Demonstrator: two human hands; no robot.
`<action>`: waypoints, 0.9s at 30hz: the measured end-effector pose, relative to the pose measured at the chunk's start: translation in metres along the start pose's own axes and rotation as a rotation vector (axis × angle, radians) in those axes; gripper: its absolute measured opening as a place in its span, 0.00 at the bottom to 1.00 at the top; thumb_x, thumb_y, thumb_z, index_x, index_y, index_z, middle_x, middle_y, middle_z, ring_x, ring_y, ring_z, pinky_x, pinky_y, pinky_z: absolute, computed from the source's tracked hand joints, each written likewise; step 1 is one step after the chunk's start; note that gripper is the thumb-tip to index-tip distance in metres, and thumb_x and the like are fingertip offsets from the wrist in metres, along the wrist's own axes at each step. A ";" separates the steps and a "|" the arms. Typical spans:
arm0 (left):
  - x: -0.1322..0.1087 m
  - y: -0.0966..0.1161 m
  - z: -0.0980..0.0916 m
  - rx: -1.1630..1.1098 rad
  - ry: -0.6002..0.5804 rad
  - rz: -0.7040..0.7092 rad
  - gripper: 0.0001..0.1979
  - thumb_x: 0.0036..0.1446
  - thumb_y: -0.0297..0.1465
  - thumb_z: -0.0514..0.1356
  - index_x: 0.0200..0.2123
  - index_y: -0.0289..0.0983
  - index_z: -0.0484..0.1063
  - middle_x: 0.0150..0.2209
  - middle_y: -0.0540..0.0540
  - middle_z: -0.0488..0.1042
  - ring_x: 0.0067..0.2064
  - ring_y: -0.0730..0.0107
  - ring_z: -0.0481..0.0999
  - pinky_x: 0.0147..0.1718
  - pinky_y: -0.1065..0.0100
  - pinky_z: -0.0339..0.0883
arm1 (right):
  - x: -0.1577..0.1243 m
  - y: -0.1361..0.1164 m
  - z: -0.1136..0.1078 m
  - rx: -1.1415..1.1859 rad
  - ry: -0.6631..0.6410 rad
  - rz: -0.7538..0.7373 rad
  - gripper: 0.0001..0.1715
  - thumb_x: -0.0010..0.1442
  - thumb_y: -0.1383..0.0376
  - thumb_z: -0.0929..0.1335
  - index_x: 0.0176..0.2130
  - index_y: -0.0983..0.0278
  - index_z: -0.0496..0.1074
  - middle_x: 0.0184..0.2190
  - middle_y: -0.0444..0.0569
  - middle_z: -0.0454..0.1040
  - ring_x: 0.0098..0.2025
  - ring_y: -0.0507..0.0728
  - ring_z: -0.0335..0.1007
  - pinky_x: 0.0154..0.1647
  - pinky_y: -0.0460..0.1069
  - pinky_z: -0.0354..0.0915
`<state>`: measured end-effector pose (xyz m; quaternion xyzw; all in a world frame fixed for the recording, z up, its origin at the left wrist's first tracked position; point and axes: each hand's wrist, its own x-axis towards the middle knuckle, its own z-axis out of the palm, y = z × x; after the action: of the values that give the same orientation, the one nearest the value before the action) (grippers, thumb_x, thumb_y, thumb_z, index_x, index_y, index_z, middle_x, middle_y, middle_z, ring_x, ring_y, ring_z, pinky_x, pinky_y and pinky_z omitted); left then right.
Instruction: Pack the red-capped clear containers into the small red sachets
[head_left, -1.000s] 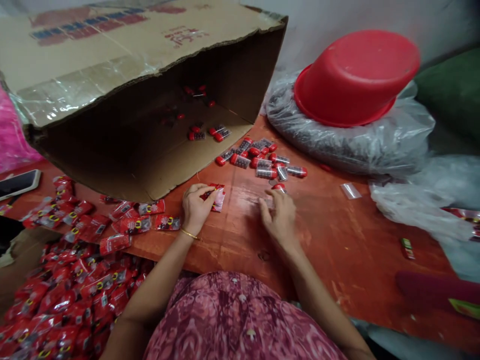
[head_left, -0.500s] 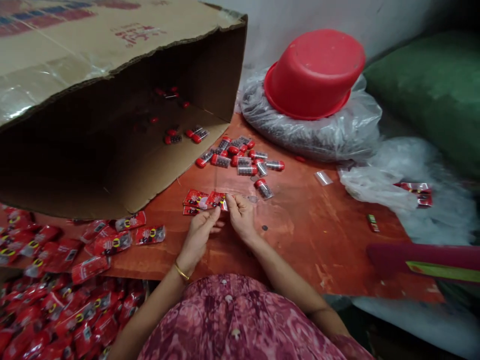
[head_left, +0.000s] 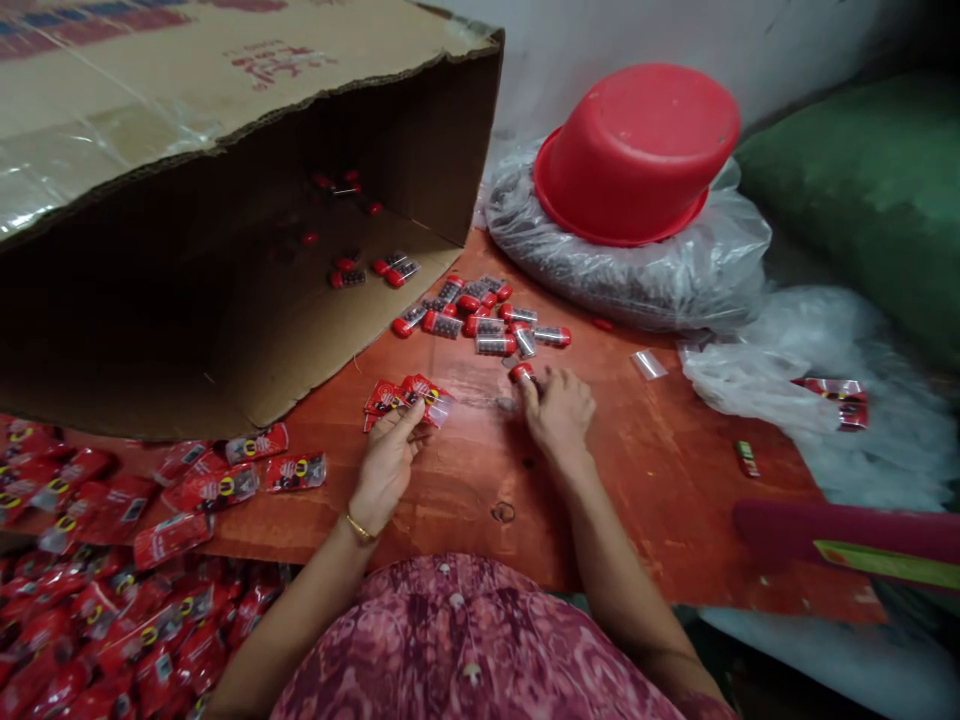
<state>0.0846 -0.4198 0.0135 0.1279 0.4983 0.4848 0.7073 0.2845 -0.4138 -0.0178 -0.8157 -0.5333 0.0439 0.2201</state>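
Note:
My left hand [head_left: 386,465] is shut on a few red foil packets [head_left: 401,400] with clear plastic ends, held just above the orange-red wooden board [head_left: 465,510]. My right hand [head_left: 559,412] grips a clear tube with red caps [head_left: 521,373] by its near end. Just beyond that hand lies a loose pile of similar red-capped tubes [head_left: 480,320] filled with dark pellets. Sealed red packets [head_left: 296,472] lie left of my left hand, and more form a heap [head_left: 127,630] below the board's left edge.
A cardboard box [head_left: 300,370] lies on its side at the back left, with several tubes inside. Behind the board, a red plastic basin [head_left: 637,155] sits upside down on a bag of dark material [head_left: 622,275]. Plastic sheeting [head_left: 787,390] lies right, beside a green cushion [head_left: 862,200].
My right hand has moved right from the packets to the red-capped tube and taken it. My left hand now holds the packets, which have lifted off the board.

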 end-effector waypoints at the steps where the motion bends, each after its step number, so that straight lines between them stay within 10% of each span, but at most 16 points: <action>1: 0.000 0.000 0.001 -0.014 0.002 -0.004 0.12 0.38 0.31 0.69 0.24 0.34 0.70 0.21 0.52 0.73 0.22 0.79 0.70 0.22 0.77 0.63 | 0.005 0.008 -0.001 -0.068 -0.023 0.048 0.24 0.58 0.55 0.61 0.44 0.71 0.69 0.47 0.65 0.68 0.48 0.68 0.60 0.45 0.59 0.55; 6: 0.001 -0.002 0.004 -0.063 -0.006 -0.046 0.13 0.37 0.32 0.70 0.22 0.35 0.69 0.19 0.53 0.72 0.21 0.79 0.69 0.22 0.76 0.63 | 0.004 0.023 0.006 0.072 -0.142 -0.028 0.14 0.56 0.59 0.62 0.36 0.67 0.69 0.38 0.58 0.72 0.41 0.63 0.64 0.42 0.56 0.59; 13: -0.002 0.003 -0.005 0.013 -0.032 -0.007 0.12 0.40 0.34 0.69 0.23 0.35 0.70 0.19 0.53 0.71 0.22 0.79 0.70 0.24 0.76 0.63 | -0.036 -0.010 -0.018 0.974 -0.430 -0.088 0.16 0.52 0.53 0.67 0.33 0.62 0.66 0.24 0.43 0.68 0.24 0.51 0.62 0.25 0.47 0.62; 27: -0.007 0.007 -0.009 0.205 -0.013 0.163 0.20 0.29 0.42 0.71 0.20 0.34 0.72 0.22 0.51 0.73 0.25 0.77 0.69 0.27 0.73 0.62 | -0.054 -0.028 -0.035 0.994 -0.497 -0.142 0.10 0.48 0.60 0.70 0.30 0.63 0.70 0.23 0.44 0.71 0.24 0.51 0.64 0.25 0.46 0.62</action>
<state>0.0731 -0.4242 0.0183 0.2427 0.5288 0.4866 0.6517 0.2484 -0.4631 0.0165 -0.5410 -0.5376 0.4661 0.4484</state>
